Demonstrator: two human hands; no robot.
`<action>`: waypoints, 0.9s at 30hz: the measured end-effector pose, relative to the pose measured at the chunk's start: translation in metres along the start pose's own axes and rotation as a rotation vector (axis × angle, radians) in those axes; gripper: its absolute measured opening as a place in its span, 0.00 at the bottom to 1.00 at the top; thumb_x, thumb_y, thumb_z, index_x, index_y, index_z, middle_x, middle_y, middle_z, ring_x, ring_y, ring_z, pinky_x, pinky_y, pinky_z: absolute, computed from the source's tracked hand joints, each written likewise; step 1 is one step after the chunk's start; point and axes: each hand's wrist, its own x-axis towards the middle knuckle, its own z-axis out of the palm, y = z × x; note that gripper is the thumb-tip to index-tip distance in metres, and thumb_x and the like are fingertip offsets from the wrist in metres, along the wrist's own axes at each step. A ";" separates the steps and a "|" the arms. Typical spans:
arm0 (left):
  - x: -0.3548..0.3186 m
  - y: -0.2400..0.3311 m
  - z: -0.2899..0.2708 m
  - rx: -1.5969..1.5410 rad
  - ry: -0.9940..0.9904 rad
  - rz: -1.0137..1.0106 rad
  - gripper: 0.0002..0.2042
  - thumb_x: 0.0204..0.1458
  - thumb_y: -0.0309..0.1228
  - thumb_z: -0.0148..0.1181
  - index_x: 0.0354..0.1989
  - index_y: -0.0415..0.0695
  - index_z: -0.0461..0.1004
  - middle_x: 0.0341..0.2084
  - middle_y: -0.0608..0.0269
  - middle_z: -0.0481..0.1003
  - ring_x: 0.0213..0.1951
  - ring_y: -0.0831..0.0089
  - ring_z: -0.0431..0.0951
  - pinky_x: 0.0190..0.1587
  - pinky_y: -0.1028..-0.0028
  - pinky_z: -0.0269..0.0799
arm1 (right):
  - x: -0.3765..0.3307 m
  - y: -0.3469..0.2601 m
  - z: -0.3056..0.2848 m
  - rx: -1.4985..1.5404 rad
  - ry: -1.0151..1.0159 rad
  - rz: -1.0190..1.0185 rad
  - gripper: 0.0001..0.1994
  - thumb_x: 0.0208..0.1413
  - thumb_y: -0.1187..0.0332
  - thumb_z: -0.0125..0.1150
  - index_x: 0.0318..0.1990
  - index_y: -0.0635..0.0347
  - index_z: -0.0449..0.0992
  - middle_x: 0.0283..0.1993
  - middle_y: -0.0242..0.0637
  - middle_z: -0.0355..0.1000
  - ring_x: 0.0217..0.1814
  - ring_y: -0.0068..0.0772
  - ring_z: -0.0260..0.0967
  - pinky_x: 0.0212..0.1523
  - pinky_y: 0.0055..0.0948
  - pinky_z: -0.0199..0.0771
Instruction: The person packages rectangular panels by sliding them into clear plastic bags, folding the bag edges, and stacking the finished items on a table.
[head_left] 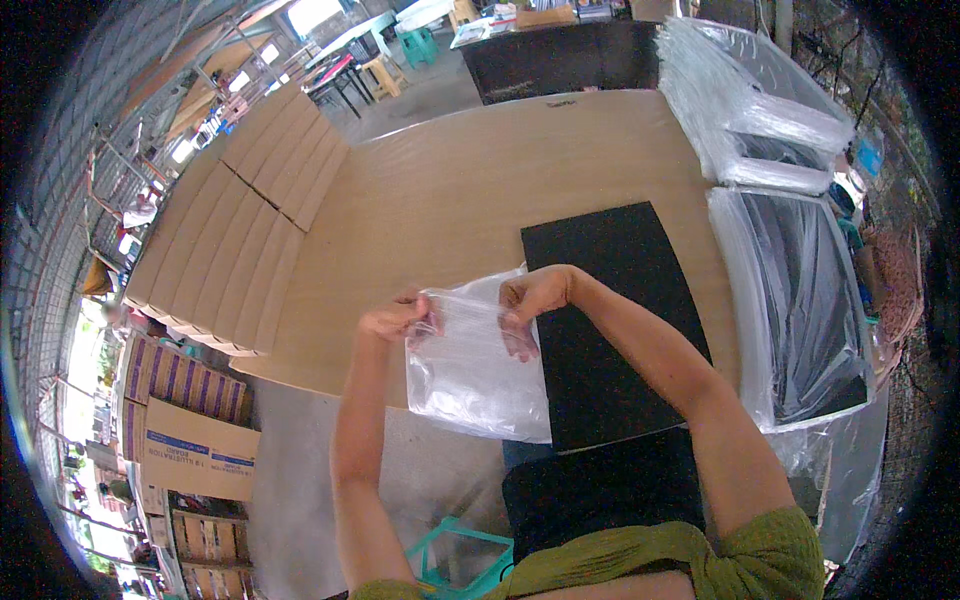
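A clear plastic bag [475,375] hangs between my hands over the near edge of the table. My left hand [398,316] pinches its upper left side. At the upper right, my right hand [535,298] grips the plastic, its fingers showing through the film; whether they are inside or behind it I cannot tell. Just to the right, partly beneath my right forearm, a flat black board [615,300] lies on the tabletop. The bag's right side overlaps the board's left edge.
Brown cardboard pieces [235,230] stand in rows at the table's [450,190] left. Plastic-wrapped black boards [800,300] and a pile of clear plastic packs [750,110] line the right. A teal stool [465,550] is below; cartons [200,450] sit at lower left.
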 end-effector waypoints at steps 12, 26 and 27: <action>-0.044 -0.046 0.040 0.287 0.238 -0.015 0.17 0.50 0.34 0.61 0.47 0.40 0.70 0.33 0.68 0.72 0.34 0.75 0.72 0.35 0.74 0.70 | -0.066 -0.017 0.035 0.375 0.610 -0.619 0.14 0.51 0.61 0.63 0.34 0.67 0.73 0.28 0.41 0.74 0.28 0.38 0.73 0.32 0.38 0.76; -0.069 0.001 0.200 -0.994 0.235 0.547 0.17 0.51 0.36 0.60 0.47 0.40 0.70 0.31 0.70 0.73 0.33 0.79 0.71 0.33 0.76 0.69 | -0.130 0.015 0.162 0.208 0.755 -0.231 0.21 0.48 0.60 0.62 0.46 0.63 0.72 0.38 0.42 0.74 0.38 0.39 0.73 0.42 0.38 0.74; -0.070 0.009 0.199 -0.944 0.257 0.537 0.17 0.51 0.36 0.60 0.47 0.40 0.70 0.31 0.70 0.73 0.33 0.80 0.71 0.33 0.77 0.69 | -0.132 0.029 0.155 -0.008 0.461 -0.384 0.21 0.48 0.60 0.63 0.47 0.63 0.71 0.38 0.41 0.74 0.37 0.38 0.73 0.42 0.36 0.74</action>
